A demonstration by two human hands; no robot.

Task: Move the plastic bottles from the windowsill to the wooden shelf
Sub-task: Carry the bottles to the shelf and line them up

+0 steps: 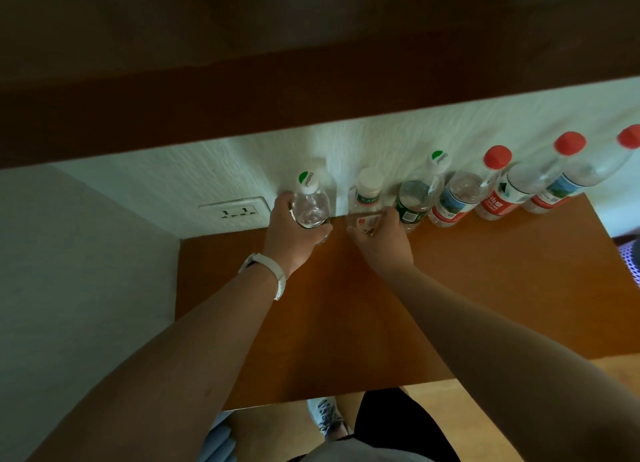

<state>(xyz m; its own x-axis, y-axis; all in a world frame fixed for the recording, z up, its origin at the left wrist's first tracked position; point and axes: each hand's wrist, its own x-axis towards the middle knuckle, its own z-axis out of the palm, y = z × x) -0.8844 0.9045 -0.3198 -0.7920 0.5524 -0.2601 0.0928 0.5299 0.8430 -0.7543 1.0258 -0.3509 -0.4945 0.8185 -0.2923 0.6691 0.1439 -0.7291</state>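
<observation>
I look down on a wide brown wooden shelf (433,288) set against a white textured wall (381,139), with a darker wooden board (242,91) overhanging it. Six clear plastic bottles stand in a row along the back of the shelf, at the wall. My left hand (294,233) is wrapped around the leftmost bottle (310,205), which has a white and green cap, holding it upright on the shelf. My right hand (381,236) curls around the base of the white-capped bottle (367,202) just beside it; I cannot tell how firmly it grips. Next comes a green-labelled bottle (415,202), then three red-capped bottles (464,191), touching or nearly so. A white wristband (277,274) circles my left wrist. A wall socket (235,210) sits left of the bottles.
</observation>
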